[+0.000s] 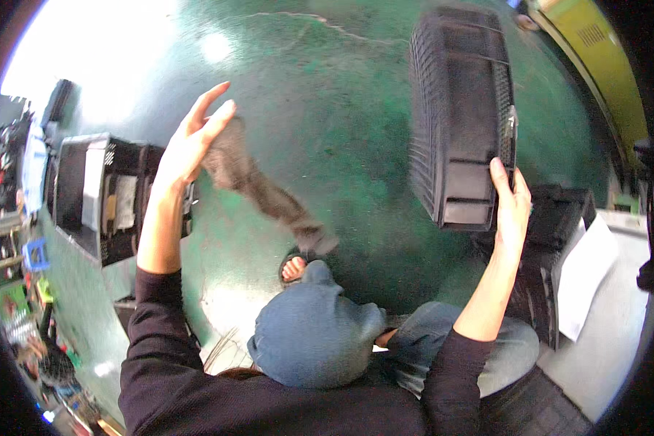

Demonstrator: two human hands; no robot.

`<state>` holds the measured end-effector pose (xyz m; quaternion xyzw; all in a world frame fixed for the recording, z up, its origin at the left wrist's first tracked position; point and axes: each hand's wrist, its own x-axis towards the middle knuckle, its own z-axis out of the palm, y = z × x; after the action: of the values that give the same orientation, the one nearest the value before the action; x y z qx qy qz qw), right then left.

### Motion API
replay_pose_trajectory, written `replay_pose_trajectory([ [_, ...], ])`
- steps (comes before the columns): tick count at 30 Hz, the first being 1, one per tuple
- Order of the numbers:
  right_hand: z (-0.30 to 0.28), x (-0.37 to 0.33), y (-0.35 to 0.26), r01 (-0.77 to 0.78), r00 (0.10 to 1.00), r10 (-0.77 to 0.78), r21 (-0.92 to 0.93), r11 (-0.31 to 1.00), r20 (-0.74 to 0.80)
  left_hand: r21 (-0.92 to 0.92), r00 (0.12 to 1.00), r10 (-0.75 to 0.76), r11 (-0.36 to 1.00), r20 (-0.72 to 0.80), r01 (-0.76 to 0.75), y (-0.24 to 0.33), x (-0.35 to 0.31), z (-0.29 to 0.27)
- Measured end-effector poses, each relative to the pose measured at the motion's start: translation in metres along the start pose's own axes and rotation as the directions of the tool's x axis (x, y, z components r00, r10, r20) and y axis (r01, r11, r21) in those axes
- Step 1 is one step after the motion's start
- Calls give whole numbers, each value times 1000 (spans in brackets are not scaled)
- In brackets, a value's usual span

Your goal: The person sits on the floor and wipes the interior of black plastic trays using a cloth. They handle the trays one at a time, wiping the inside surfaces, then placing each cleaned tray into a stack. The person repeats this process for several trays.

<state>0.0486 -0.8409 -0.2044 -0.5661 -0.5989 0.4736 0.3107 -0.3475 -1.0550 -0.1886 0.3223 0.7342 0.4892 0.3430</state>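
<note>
My right hand (514, 202) grips one end of a black plastic crate (466, 109), which is raised over the green floor at the right. The crate is tipped on its side, ribbed along its left face, with my thumb on its near end. At the left, my left hand (192, 142) is lifted with thumb and fingers apart. Just below its fingers stretches a long, wrinkled, brown thing (258, 185), smeared by motion. I cannot tell what it is or whether my hand touches it.
Black crates (76, 192) with paper sheets stand left of my left forearm. More black crates (559, 218) and a white sheet (587, 272) are at the right, below a yellow-green cabinet (596, 43). A blue stool (35, 256) and another person (54, 363) are at the far left.
</note>
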Motion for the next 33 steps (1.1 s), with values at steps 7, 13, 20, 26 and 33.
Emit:
replay_pose_trajectory([
  [7, 67, -37, 93, 353, 880, -459, -817, 455, 125, -443, 967, -52, 882, 250, 162, 10, -3, 4],
  [13, 75, -45, 145, 191, 980, -144, -866, 462, 139, -196, 967, 113, 978, 229, -67, 37, -7, 7],
  [20, 70, -36, 148, 221, 961, -11, -746, 629, 276, 667, 980, -28, 736, 198, -114, 56, -13, 4],
  [26, 40, -31, 133, 353, 891, 10, -709, 611, 453, 130, 941, 91, 982, 327, -140, 77, -23, 12],
  [33, 41, -22, 80, 245, 850, 23, -434, 867, 526, -78, 943, 187, 982, 276, -171, 137, -10, 82],
])
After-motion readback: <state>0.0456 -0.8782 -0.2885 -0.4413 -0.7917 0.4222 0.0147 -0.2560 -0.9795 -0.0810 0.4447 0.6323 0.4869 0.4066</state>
